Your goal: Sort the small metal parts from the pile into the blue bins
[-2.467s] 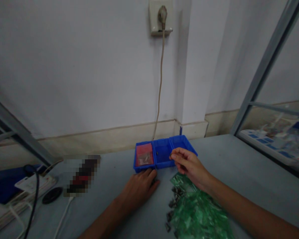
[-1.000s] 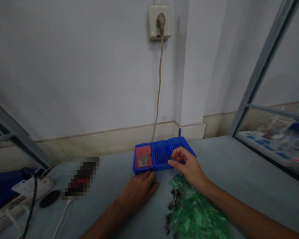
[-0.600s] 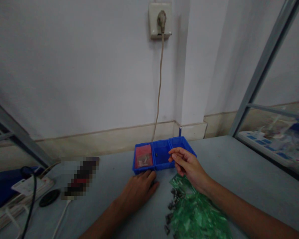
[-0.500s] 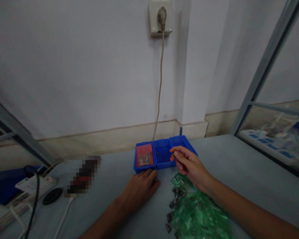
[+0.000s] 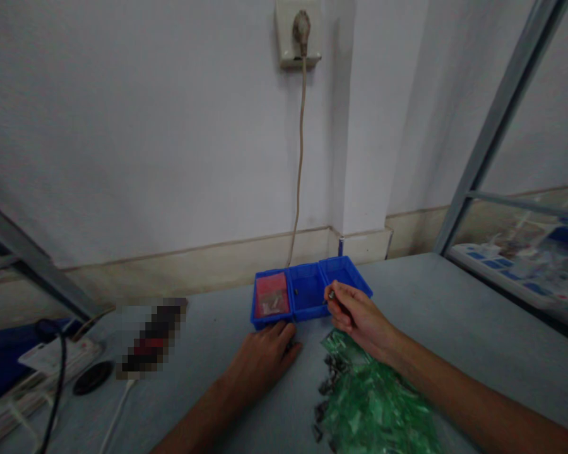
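Note:
My right hand (image 5: 357, 315) pinches a small metal part (image 5: 332, 294) between thumb and fingertips, above the front edge of the blue bins (image 5: 307, 313). My left hand (image 5: 269, 353) lies on the table just in front of the left bin, fingers curled down. Something dark shows between its thumb and fingers, too hidden to make out. A red sheet (image 5: 271, 286) with a clear bag of small parts (image 5: 272, 304) fills the left bin. One tiny dark piece sits in the middle bin. Below my right hand spreads a green plastic bag (image 5: 378, 410), with several small grey metal pieces (image 5: 329, 378) along its left side.
A pixelated object with a white cable (image 5: 118, 410) lies left on the grey table (image 5: 203, 334), near a black round disc (image 5: 93, 377) and a power strip. The wall with a plugged socket (image 5: 300, 34) stands behind. Metal frame posts (image 5: 492, 126) rise at both sides.
My right fingers have closed in and turned slightly, so the metal part now shows more clearly at the fingertips. My left hand stays in place. The view has shifted slightly.

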`<state>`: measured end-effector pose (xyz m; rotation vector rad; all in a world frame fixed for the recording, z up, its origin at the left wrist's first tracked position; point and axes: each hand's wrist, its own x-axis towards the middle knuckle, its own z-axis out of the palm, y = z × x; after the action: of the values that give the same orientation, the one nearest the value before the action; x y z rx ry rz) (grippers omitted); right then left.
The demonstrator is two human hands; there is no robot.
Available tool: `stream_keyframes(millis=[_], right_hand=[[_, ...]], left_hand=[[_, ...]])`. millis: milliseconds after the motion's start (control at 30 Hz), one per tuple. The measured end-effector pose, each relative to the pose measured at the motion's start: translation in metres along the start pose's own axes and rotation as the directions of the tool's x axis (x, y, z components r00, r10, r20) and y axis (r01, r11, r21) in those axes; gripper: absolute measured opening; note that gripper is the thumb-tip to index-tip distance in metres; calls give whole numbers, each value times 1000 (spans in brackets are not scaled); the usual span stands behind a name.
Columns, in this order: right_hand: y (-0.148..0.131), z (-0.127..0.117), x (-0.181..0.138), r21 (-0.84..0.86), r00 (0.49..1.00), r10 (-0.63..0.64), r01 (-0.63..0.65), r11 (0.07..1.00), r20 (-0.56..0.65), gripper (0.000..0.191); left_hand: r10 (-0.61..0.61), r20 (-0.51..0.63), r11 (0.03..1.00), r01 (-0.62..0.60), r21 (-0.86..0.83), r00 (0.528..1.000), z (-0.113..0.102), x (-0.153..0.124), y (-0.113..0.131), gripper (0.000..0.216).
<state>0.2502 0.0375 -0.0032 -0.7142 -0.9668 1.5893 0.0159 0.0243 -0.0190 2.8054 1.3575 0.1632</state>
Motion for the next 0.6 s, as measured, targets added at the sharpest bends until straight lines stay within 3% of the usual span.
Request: stream_keyframes(millis=[367,600], right_hand=[[-6,2,-2,56,1000,24,-25,998,16,45],[-6,2,-1,-65,999,8,-11,998,-49,45]], left_hand=[[-1,-10,1000,1,14,1000,3,0,-1,18],[5,0,1000,-5,13,1000,2,0,-1,18]])
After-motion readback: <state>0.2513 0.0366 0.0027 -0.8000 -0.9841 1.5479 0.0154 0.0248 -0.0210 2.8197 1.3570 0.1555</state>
